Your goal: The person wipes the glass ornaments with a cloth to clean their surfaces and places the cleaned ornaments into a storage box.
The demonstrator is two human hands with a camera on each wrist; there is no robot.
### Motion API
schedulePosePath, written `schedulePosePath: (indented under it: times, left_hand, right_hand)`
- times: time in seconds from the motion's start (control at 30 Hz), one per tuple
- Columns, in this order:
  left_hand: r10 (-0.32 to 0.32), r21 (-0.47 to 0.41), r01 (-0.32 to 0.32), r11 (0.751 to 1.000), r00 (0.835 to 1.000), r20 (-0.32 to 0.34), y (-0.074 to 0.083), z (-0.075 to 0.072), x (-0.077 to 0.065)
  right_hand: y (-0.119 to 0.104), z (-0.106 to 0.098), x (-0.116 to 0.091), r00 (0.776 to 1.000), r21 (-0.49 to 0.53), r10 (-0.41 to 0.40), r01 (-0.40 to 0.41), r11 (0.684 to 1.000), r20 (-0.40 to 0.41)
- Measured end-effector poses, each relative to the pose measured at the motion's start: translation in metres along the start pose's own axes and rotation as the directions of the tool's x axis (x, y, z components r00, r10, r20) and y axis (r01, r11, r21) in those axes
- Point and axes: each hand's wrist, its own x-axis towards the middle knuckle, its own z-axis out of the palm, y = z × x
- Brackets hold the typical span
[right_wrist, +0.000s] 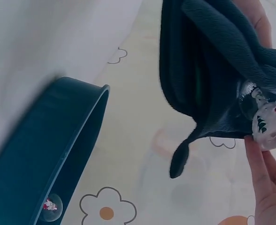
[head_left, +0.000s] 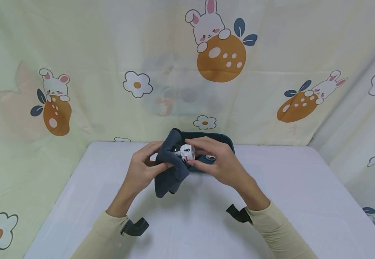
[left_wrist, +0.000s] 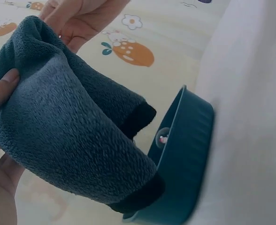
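My left hand (head_left: pixel 142 166) grips a dark blue-grey plush cloth (head_left: pixel 168 176), its thumb pressed on the front. Between thumb and fingers, my right hand (head_left: pixel 222 160) holds a small snow globe (head_left: pixel 188 152) by its white base, which has green and red markings. The clear dome (right_wrist: pixel 247 98) points into the folds of the cloth (right_wrist: pixel 222 61), which partly cover it in the right wrist view. In the left wrist view the cloth (left_wrist: pixel 77 122) hides this globe.
Behind the hands, a dark teal tray (head_left: pixel 224 137) stands at the table's (head_left: pixel 278 187) back edge. Another small globe (right_wrist: pixel 51 207) lies inside it, with a red and white figure. A curtain (head_left: pixel 103 43) printed with rabbits and flowers hangs behind the table.
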Motion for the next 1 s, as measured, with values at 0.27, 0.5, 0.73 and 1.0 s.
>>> schedulePosePath:
  times: [0.27,0.5,0.73,1.0]
  left_hand:
    - [-0.021,-0.060,0.021,0.998,1.000,0.005,-0.010,-0.003,0.000]
    - [-0.102,-0.069,0.104,0.992,0.994,0.026,-0.008,-0.006,0.003]
    - [-0.070,-0.087,0.075,0.993,0.996,0.054,0.012,-0.003,0.003]
    - [-0.040,-0.047,0.042,0.998,0.998,0.038,0.021,0.000,0.002]
  right_hand:
    - [0.013,0.001,0.000,0.973,-0.088,-0.229,0.226,0.970,-0.035]
    - [0.014,0.000,0.001,0.947,-0.088,-0.317,0.313,0.946,-0.041]
    - [-0.002,-0.001,0.003,0.966,-0.061,-0.249,0.245,0.968,-0.069]
    - [-0.015,-0.003,0.003,0.995,0.083,-0.090,0.093,0.992,-0.041]
